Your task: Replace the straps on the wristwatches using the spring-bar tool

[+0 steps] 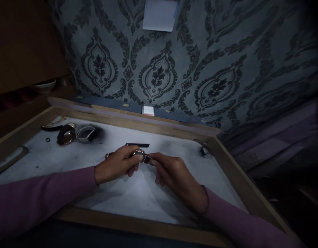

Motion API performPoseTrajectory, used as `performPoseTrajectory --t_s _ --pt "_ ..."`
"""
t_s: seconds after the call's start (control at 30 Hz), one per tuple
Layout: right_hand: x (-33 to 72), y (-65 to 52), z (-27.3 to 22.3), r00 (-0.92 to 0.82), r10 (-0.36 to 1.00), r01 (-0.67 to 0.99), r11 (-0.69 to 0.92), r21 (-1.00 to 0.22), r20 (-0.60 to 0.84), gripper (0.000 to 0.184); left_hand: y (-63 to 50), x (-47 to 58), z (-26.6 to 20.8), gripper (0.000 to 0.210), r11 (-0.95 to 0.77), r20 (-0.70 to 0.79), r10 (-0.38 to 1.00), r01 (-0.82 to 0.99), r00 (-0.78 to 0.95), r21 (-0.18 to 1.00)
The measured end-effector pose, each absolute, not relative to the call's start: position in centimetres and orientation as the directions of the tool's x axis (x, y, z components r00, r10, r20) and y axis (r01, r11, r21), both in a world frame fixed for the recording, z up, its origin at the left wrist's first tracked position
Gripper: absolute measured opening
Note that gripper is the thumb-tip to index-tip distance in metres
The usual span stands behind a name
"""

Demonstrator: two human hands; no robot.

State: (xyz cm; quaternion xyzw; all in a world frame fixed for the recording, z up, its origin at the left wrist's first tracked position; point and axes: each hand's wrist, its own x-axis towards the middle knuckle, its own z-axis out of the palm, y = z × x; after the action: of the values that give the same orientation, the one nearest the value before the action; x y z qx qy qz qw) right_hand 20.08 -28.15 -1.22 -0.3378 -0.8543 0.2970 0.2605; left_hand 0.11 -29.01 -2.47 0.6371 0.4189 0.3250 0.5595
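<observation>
My left hand point(117, 163) is closed round a wristwatch point(139, 154) with a shiny round case, its thumb lying over the face. Part of the watch's band shows at the left of the hand. My right hand point(174, 172) pinches a thin, dark, pointed tool point(150, 157) whose tip is at the right edge of the watch case. A dark strap end lies close to those fingers, and I cannot tell if they touch it. Just beyond the hands, a flat black strip point(138, 145) lies on the white surface point(122, 199).
A wooden rim point(138, 224) frames the white surface. Several watches, among them a brown one point(66, 135) and a grey-strapped one point(85, 133), lie at the far left. Another dark watch point(205, 151) is at the right. A patterned wall point(159, 75) rises behind.
</observation>
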Motion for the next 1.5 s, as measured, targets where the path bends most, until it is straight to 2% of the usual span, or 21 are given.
performPoseTrajectory --t_s 0.37,0.57,0.77,1.1,1.5 --pt "20.3 -28.0 -1.4 -0.646 0.749 0.397 0.498 -0.771 0.151 0.032 -29.1 0.1 -2.1 0.030 0.022 -0.094 0.886 0.161 0.455 0.987" --pt "20.3 -27.5 -1.6 -0.648 0.706 0.415 0.643 -0.644 0.287 0.027 -29.1 0.2 -1.8 0.030 0.090 -0.151 0.877 0.152 0.457 0.984" --pt "20.4 -27.6 -1.5 -0.676 0.679 0.441 0.684 -0.581 0.287 0.032 -29.0 0.1 -1.9 0.032 0.113 -0.160 0.879 0.129 0.450 0.985" --pt "20.4 -28.0 -0.9 -0.700 0.684 0.416 0.624 -0.661 0.205 0.032 -29.0 0.0 -2.0 0.024 0.093 -0.145 0.871 0.131 0.469 0.987" --pt "20.5 -27.7 -1.7 -0.708 0.663 0.420 0.672 -0.610 0.244 0.029 -29.3 0.1 -3.0 0.027 0.033 -0.086 0.885 0.123 0.457 0.992"
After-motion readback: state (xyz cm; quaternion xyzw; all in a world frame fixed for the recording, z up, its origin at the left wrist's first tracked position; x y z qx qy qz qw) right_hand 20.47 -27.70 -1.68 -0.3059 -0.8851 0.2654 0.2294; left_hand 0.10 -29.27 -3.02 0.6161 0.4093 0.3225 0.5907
